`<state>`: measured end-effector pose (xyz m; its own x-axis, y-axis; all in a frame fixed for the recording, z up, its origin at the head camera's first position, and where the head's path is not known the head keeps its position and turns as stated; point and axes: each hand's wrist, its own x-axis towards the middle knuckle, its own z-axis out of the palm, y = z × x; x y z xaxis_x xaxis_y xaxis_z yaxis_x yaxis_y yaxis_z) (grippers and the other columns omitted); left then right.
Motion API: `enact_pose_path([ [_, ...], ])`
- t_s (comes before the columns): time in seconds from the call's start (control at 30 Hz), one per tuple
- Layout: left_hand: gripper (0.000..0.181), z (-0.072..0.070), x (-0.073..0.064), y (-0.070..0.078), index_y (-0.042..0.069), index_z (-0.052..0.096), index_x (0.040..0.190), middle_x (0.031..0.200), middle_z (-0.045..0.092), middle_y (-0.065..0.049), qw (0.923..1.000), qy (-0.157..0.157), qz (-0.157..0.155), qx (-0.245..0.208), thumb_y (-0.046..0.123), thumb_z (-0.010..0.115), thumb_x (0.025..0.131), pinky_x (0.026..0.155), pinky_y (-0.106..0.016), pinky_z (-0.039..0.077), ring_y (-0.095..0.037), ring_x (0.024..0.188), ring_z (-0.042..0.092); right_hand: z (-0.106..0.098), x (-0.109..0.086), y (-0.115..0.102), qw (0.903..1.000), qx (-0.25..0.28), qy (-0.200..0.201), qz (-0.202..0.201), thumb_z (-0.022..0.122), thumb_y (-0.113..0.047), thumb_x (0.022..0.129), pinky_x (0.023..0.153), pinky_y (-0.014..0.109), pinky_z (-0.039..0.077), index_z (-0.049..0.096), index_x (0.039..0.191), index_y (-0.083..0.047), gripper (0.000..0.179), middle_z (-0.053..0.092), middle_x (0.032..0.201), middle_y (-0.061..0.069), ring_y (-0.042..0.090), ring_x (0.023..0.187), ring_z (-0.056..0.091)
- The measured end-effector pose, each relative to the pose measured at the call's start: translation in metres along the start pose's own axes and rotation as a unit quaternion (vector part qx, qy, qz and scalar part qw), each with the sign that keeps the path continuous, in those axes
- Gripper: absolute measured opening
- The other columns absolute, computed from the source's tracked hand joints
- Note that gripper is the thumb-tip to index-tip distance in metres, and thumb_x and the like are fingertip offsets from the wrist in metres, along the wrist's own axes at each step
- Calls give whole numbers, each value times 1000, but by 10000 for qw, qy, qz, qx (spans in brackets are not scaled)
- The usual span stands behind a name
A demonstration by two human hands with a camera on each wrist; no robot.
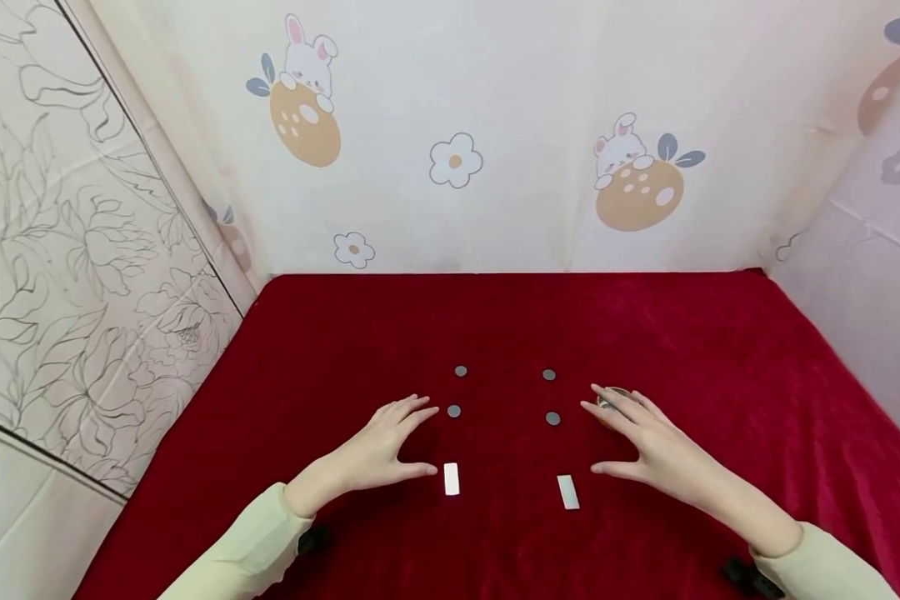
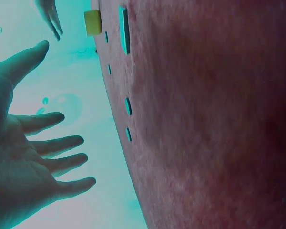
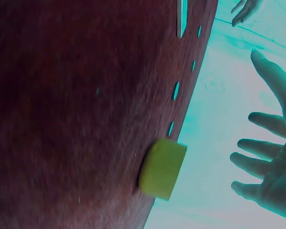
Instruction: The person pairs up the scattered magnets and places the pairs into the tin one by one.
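My left hand [image 1: 378,450] hovers over the red cloth with its fingers spread, holding nothing. Its thumb tip is near a white rectangular strip [image 1: 452,479], its forefinger near a small grey disc [image 1: 454,411]. The right hand [image 1: 660,446] is also spread, holds nothing and partly hides a round, yellow-sided object [image 3: 163,169] beneath its fingers in the head view. What that object contains cannot be made out. Left of this hand lie a second pale strip [image 1: 567,492] and another grey disc [image 1: 552,418]. Farther back are two more discs, one left [image 1: 461,371], one right [image 1: 549,375].
Red velvety cloth [image 1: 390,325] covers the table. Behind it hangs a pale curtain [image 1: 525,83] printed with rabbits and flowers. A flower-patterned panel [image 1: 82,233] stands along the left side, and a pale curtain [image 1: 855,275] closes off the right.
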<state>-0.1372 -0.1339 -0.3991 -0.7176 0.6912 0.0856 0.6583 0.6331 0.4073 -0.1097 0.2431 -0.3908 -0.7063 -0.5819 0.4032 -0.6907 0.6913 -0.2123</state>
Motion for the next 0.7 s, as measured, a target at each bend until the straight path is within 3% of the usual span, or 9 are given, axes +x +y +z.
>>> enact_pose_path([
  [0.1,67,3,0,4,6,40,131,133,37,-12,9997,-73,-144,-187,42,63,79,97,-46,29,-28,123,33,4,0,-4,9998,9,99,-156,76,-34,63,100,13,15,54,119,-6,67,48,124,13,28,110,44],
  [0.2,61,6,1,7,7,44,127,126,43,-6,9990,-133,-252,-338,38,64,79,93,-41,35,-22,115,41,10,-1,-8,9998,75,59,-183,78,-33,62,93,13,26,57,115,-5,63,51,119,12,26,106,47],
  [0.33,58,13,3,10,6,45,124,118,48,-4,9983,-217,-289,-465,34,66,78,91,-36,38,-18,108,46,17,-2,-14,9995,170,-258,-24,78,-30,61,82,28,40,60,109,-4,58,54,112,8,22,101,50],
  [0.43,57,17,5,11,4,47,122,114,50,-6,9977,-241,-275,-576,32,67,78,89,-34,39,-18,105,48,21,-3,-18,9977,374,-549,113,78,-28,61,76,33,45,60,106,-3,54,54,106,4,18,95,50],
  [0.53,55,21,5,11,2,48,120,111,51,-7,9965,-264,-262,-743,29,68,78,87,-30,41,-18,102,49,23,-3,-19,9938,702,-833,240,78,-25,63,74,28,46,60,105,-3,51,53,101,0,15,91,49],
  [0.7,50,27,7,10,1,50,115,107,52,-6,9935,-353,-316,-1035,25,70,76,83,-26,42,-17,95,51,27,-3,-22,9785,1410,-1372,623,76,-24,66,73,26,45,59,104,-3,47,52,97,-3,12,87,51],
])
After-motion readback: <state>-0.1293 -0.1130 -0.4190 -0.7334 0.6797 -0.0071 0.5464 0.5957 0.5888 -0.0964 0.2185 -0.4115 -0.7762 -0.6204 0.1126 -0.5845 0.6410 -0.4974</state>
